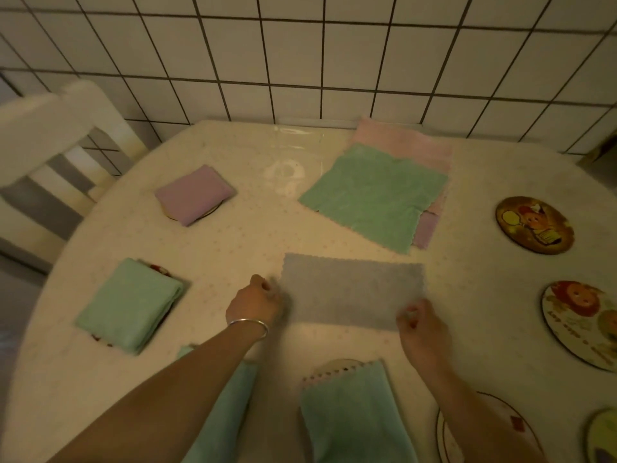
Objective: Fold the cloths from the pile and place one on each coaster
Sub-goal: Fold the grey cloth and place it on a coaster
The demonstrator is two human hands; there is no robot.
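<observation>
A grey cloth [354, 290], folded once into a rectangle, lies flat in the middle of the table. My left hand [255, 304] pinches its near left corner and my right hand [422, 324] pinches its near right corner. Behind it sits the pile [374, 195]: a green cloth on top of pink and purple ones. Folded cloths rest on coasters: a purple one [193, 193] at the back left, a green one [128, 304] at the left, and two green ones [354, 412] [223, 419] at the near edge. Bare picture coasters [534, 225] [581, 324] lie on the right.
The round table [213, 252] has a pale dotted cover and stands against a white tiled wall [300, 55]. A white chair [56, 135] is at the back left. Two more coasters [521, 426] [602, 436] show at the near right, one partly under my right forearm.
</observation>
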